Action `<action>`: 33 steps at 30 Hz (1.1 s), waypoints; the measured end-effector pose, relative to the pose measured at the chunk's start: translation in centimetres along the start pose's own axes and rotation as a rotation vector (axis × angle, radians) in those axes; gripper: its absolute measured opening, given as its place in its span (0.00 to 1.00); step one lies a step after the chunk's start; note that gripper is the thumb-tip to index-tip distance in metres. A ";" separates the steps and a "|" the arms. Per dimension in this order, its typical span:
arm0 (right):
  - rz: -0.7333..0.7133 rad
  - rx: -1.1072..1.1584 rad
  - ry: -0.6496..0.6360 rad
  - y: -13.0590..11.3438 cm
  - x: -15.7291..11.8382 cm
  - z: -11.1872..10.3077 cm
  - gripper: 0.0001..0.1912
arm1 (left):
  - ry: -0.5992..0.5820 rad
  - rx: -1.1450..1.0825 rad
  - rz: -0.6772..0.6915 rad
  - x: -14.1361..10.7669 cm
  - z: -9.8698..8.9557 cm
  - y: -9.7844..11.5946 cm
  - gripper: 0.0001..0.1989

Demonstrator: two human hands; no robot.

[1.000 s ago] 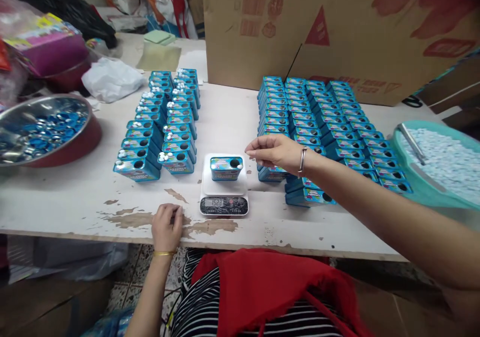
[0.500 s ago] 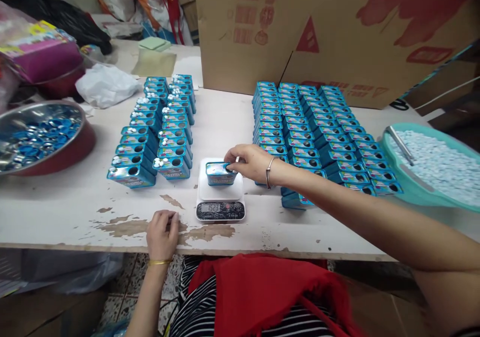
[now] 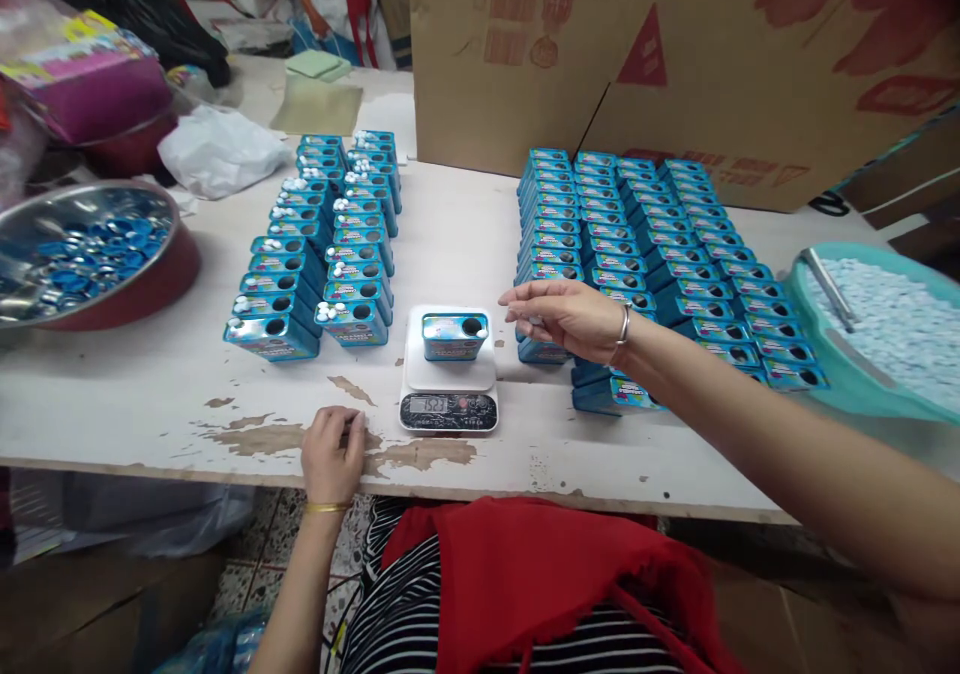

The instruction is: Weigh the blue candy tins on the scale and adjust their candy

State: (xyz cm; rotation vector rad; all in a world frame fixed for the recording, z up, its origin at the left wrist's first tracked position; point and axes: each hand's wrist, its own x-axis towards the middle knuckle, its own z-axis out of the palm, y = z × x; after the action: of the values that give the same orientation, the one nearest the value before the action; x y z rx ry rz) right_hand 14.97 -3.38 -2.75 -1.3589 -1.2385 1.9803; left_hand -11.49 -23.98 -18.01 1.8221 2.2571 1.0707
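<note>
A white digital scale (image 3: pixel 450 374) bears one blue tin (image 3: pixel 454 338), with a round hole in its top and a small white piece at the hole's right edge. The display seems to read 152.3. Just right of the tin, my right hand (image 3: pixel 566 316) hovers palm partly up, fingers curled round what look like small white pieces. My left hand (image 3: pixel 332 454) rests loosely closed near the table's front edge, with nothing visible in it. Left of the scale, two rows of blue tins (image 3: pixel 356 322) carry white pieces on top. More tins (image 3: pixel 551 239) stand in several rows at right.
A metal bowl (image 3: pixel 169 284) of blue and silver lids is at the left. A turquoise basin (image 3: pixel 806 339) at the right holds many white pieces and a metal scoop (image 3: pixel 831 289). A large cardboard box (image 3: pixel 487 114) stands behind. A white plastic bag (image 3: pixel 221 149) lies at back left.
My right hand has drawn back to the right from the tin's hole, uncovering it. The view has shifted slightly. My left hand still rests in its place on the table.
</note>
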 end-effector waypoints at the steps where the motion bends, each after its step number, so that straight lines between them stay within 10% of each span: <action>1: 0.010 0.006 0.023 0.2 -0.1 -0.2 0.07 | 0.003 0.000 0.003 0.0 0.0 0.0 0.05; 22: -0.115 -0.463 -0.236 1.5 0.3 1.2 0.10 | -0.020 -0.004 -0.034 0.3 -0.1 0.2 0.07; 33: -0.362 -1.008 -0.077 -1.5 1.7 4.0 0.08 | -0.009 0.002 -0.015 0.3 -0.1 0.0 0.06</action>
State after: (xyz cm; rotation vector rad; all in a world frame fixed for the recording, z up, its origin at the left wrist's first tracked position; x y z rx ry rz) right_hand 10.50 -3.05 -1.81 -1.2817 -2.4856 1.1528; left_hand -11.63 -23.77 -17.87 1.8039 2.2642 1.0561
